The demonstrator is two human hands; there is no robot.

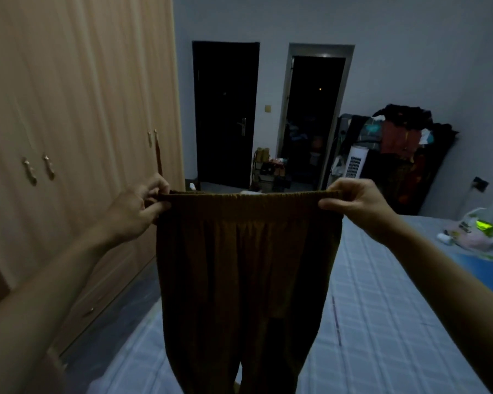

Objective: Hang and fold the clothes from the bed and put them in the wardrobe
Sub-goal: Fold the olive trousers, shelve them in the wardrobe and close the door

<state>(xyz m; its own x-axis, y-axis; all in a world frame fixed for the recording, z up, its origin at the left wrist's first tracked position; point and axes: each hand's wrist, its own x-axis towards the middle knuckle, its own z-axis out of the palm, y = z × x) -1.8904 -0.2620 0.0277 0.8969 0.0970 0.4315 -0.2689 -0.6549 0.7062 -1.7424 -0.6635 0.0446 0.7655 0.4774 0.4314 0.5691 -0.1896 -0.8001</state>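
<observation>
Currently both hands are up and well apart, each pinching one end of the trousers' (245,268) elastic waistband — left hand (137,207), right hand (359,204). Trousers hang stretched flat, legs dropping over the bed (382,308). Wardrobe (69,123) on the left, doors closed. Bag (480,234) on the bed's far right corner — contents too blurred to tell.

Left hand (137,207) and right hand (356,201) pinch brown trousers (245,268) by the waistband above the bed (382,308).
</observation>
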